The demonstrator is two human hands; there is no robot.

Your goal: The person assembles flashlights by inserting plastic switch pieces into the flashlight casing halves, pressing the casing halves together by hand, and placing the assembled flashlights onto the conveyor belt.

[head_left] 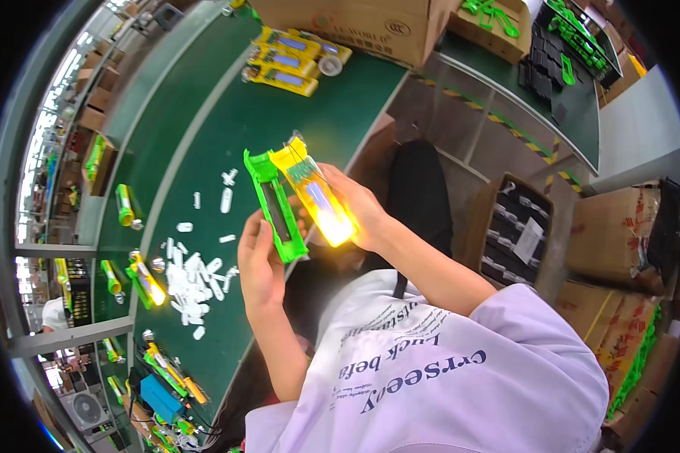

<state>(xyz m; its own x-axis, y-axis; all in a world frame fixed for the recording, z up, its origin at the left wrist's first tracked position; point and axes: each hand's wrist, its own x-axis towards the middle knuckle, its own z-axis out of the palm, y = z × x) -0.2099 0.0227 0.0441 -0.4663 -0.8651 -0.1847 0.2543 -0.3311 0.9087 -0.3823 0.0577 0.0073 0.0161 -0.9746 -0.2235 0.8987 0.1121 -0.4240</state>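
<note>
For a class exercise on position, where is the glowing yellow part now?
In the head view, the glowing yellow part is near the centre, in the right hand, right of the green casing in the left hand.

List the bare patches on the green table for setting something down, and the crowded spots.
Bare: the green table between the yellow parts and white pieces; also right of the yellow parts, below the carton. Crowded: the white pile, and lower left around the blue box.
</note>
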